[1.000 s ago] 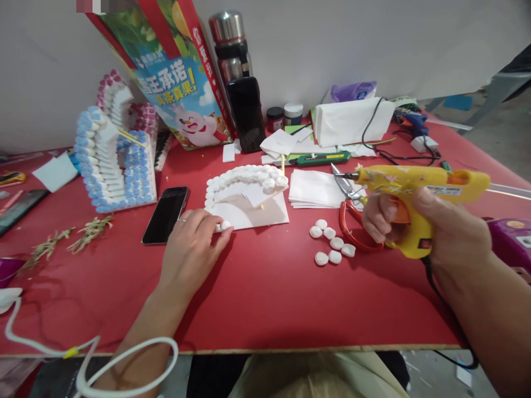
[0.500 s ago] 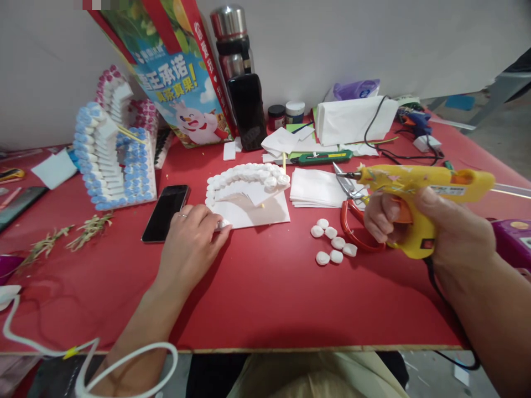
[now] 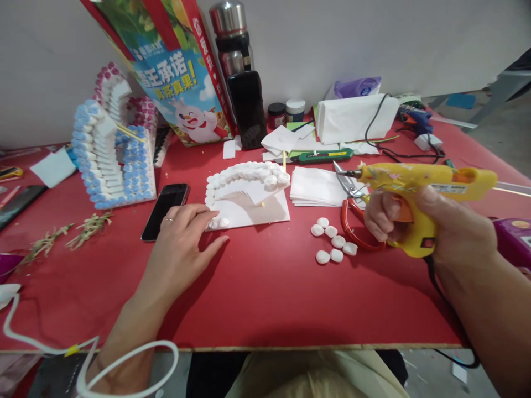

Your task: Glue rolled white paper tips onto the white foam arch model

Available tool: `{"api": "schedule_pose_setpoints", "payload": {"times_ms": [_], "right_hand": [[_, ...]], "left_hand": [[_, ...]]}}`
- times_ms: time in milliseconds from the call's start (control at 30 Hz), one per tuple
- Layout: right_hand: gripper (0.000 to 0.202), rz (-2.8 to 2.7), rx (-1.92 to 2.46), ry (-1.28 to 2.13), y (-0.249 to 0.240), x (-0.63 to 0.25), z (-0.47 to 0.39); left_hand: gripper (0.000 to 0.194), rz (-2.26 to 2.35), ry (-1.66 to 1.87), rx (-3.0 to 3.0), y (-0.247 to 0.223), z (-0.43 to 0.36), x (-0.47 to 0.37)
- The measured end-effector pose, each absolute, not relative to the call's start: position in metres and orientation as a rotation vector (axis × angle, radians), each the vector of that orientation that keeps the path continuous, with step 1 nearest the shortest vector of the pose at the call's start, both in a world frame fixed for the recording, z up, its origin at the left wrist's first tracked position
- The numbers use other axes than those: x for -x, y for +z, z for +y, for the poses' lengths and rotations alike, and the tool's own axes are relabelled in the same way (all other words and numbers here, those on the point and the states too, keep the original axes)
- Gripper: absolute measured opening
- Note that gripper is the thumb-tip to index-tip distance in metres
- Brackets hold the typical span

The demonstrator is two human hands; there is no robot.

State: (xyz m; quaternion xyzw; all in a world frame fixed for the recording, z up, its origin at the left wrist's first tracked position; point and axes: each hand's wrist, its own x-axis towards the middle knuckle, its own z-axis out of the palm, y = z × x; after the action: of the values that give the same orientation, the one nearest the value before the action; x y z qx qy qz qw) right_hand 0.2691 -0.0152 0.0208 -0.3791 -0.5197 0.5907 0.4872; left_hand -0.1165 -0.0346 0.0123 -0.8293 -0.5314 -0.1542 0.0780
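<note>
A white model [image 3: 265, 214] with a flat base and a curved edge of white paper rosettes lies on the red table. My left hand [image 3: 182, 232] is at its front left corner, thumb and fingers apart, holding nothing. Two small rosettes [image 3: 218, 223] sit on that corner beside my fingers. My right hand [image 3: 448, 221] grips a yellow hot glue gun [image 3: 418, 226], fingers around the handle and orange trigger. Its nozzle points left, above red-handled scissors [image 3: 359, 215]. Several loose white rosettes [image 3: 337, 242] lie between the model and the glue gun.
Left of the model lie a phone [image 3: 166, 211] and a blue-and-white rosette model [image 3: 114, 160]. Behind stand a printed bag [image 3: 182, 83], a steel flask [image 3: 230, 33] and an upright phone [image 3: 248, 110]. Folded white paper [image 3: 317, 187] and a green cutter [image 3: 323, 156] lie right of the model.
My left hand has let go of the rosette at the model's front left corner. Its fingers have spread and drawn slightly left. The right hand with the glue gun has hardly moved.
</note>
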Motion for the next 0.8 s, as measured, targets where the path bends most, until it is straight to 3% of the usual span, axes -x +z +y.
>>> {"api": "schedule_pose_setpoints", "payload": {"times_ms": [167,400,800], "right_hand": [[0.037,-1.268,0.907,1.434,0.021,-0.27,-0.015],[0.037,-1.266,0.889,1.443,0.019,-0.271,-0.014],[0.037,-1.259,0.905,1.445,0.022,-0.269,-0.015]], "left_hand": [[0.029,-1.577,-0.616,2.556,0.013,-0.033,0.115],[0.018,-1.587,-0.563,2.608,0.011,-0.026,0.109],[0.024,-1.519,-0.616,2.65,0.006,-0.024,0.11]]}}
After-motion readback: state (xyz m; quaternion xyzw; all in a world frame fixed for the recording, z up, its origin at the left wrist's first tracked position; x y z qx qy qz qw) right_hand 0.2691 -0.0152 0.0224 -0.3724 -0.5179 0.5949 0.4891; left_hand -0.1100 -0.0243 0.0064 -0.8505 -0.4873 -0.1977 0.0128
